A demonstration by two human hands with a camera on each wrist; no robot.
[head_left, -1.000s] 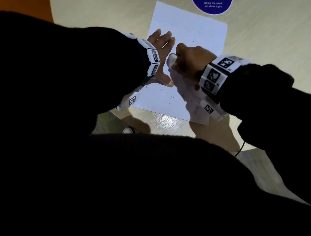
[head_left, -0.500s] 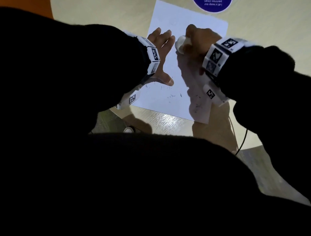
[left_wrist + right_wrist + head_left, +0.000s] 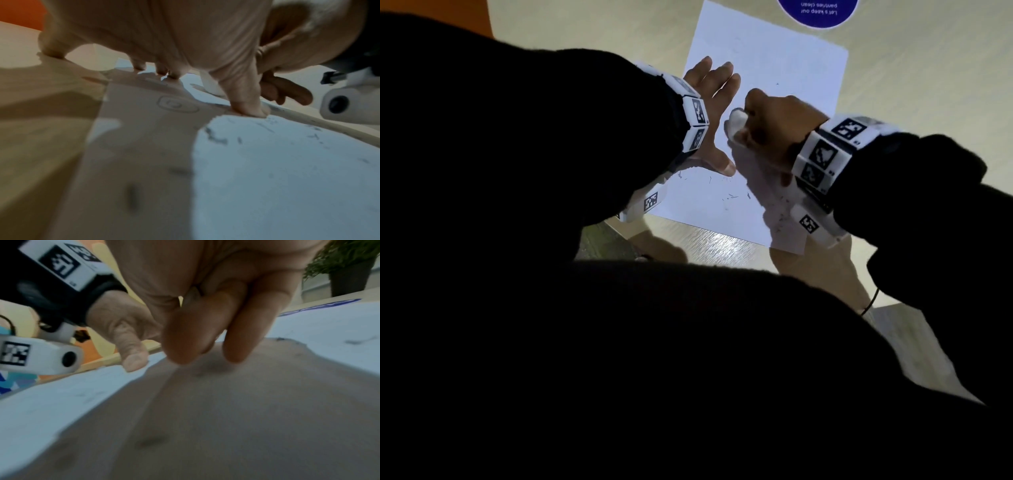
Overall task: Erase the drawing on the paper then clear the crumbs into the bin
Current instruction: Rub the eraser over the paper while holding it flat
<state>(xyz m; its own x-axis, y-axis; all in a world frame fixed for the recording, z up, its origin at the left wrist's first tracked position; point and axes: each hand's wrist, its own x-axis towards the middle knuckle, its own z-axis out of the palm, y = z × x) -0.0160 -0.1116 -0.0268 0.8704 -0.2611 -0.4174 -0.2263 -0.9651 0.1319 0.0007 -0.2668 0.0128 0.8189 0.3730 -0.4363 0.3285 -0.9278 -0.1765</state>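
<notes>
A white sheet of paper [image 3: 774, 68] lies on the pale wooden table [image 3: 602, 37]. My left hand [image 3: 714, 113] lies flat on the sheet's left side, fingers straight and thumb spread, pressing it down. My right hand [image 3: 767, 120] is curled round a white eraser [image 3: 734, 123], whose tip rests on the paper beside the left palm. Dark eraser crumbs [image 3: 729, 198] are scattered over the near part of the sheet. In the left wrist view a faint rounded pencil outline [image 3: 177, 106] shows on the paper [image 3: 287, 178] under the left hand [image 3: 236, 84]. The right wrist view shows my curled right fingers [image 3: 205, 331] above the shaded paper [image 3: 329, 331].
A round blue sticker [image 3: 818, 12] lies on the table just beyond the paper. The table's near edge [image 3: 705, 240] runs close below the sheet, with floor beneath. A potted plant [image 3: 347, 264] stands far behind the table. My dark sleeves and body fill the lower head view.
My right hand with the eraser moved away up the sheet, then came back toward me to mid-sheet. The left hand stayed pressed on the paper.
</notes>
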